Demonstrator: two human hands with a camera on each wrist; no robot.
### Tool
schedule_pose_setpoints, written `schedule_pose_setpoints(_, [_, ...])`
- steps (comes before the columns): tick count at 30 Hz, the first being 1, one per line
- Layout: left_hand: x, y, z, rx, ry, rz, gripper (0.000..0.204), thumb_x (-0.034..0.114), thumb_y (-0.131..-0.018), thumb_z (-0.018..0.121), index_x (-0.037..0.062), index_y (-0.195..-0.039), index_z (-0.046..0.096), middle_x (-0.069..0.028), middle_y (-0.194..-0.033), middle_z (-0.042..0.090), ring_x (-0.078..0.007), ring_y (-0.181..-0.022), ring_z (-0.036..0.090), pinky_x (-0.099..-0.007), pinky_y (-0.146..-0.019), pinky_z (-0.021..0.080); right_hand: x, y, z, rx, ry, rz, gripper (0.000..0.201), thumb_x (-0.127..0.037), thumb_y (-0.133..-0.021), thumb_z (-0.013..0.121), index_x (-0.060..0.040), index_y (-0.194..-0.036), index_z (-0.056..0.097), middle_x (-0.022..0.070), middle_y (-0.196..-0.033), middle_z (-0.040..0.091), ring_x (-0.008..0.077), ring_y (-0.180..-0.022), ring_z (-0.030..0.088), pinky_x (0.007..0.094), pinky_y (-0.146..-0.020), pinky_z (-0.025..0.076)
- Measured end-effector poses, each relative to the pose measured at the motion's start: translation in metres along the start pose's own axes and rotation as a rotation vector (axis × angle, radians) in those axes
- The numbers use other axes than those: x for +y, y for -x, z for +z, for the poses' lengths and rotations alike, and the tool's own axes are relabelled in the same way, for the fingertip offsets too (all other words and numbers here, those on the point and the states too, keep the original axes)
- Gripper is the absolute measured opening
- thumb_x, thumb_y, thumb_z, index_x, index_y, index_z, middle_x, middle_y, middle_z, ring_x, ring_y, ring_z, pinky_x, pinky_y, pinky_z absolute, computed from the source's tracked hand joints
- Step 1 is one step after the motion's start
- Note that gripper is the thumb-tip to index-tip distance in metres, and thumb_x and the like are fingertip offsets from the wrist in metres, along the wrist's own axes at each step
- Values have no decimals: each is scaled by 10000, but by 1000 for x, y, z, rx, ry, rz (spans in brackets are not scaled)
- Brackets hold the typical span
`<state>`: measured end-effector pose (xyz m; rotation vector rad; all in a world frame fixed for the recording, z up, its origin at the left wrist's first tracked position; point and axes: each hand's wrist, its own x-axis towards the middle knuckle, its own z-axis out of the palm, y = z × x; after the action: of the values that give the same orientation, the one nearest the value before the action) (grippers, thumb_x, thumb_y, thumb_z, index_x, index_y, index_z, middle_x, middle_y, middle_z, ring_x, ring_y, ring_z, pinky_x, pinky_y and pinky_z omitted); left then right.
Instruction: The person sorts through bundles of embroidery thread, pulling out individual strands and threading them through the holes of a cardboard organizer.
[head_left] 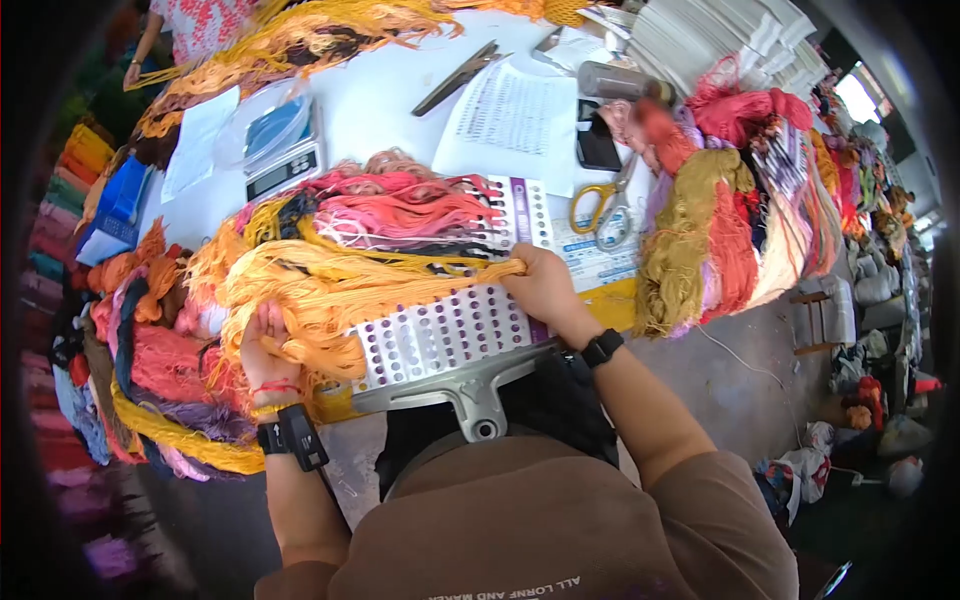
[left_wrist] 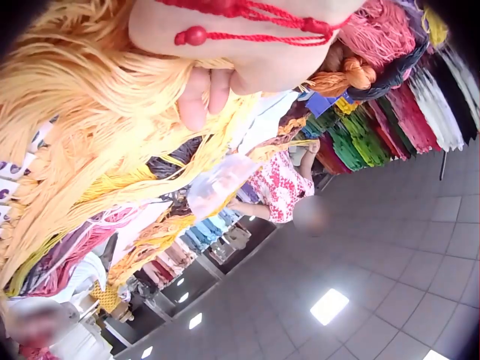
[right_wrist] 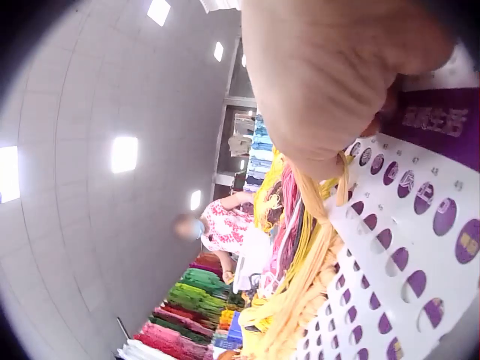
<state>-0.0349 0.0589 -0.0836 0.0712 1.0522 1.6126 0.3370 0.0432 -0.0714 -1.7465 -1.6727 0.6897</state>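
A thick bundle of light orange thread (head_left: 370, 282) stretches across a white punched card (head_left: 440, 335) with rows of holes and purple print. At the card's right side my right hand (head_left: 545, 285) pinches the narrow end of the bundle; in the right wrist view, the strands (right_wrist: 319, 232) run from under the fingers past the holes. My left hand (head_left: 262, 345) holds the loose strands at the bundle's left end, its fingertips (left_wrist: 204, 97) curled among them in the left wrist view. Pink and red thread (head_left: 420, 210) lies just behind, knotted along the card's far part.
Scissors (head_left: 600, 210), a phone (head_left: 597, 140), a printed sheet (head_left: 510, 125) and a digital scale (head_left: 285, 165) lie beyond the card. Thread heaps flank it, olive (head_left: 690, 220) at right and red (head_left: 175, 355) at left. A grey metal bracket (head_left: 470, 385) sits at the near edge. Another person (left_wrist: 277, 184) stands across the table.
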Motion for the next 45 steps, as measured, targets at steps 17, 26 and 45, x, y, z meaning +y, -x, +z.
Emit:
schedule_pose_setpoints(17, [93,19,72,-175,-981,502,371,466,-851,466,126,-867,614,35,-740,562,-58,-611,449,-233,-495,355,-7,7,12,54,75,-163,196,-242,-750,625,-73,-704,538,40,-567,531,173,-494,517,303,-459,400])
schedule_pose_setpoints(26, [-85,134,107,-827,-844,-154,426,353,-892,467,13,-1144,515,-60,-960,565,-113,-793,551,-252,-704,464,-84,50,10,-247,-702,-222,151,-162,-862,535,-21,-913,555,-27,-692,525,30,-575,460,173,-513,381])
schedule_pose_setpoints(45, [-70,138,100,-734,-299,-333,359,222,-922,417,-81,-1086,518,-142,-1049,564,-199,-958,555,-316,-856,435,-89,60,10,-335,-753,28,110,-138,-856,546,-40,-903,562,-26,-750,534,32,-608,458,181,-544,384])
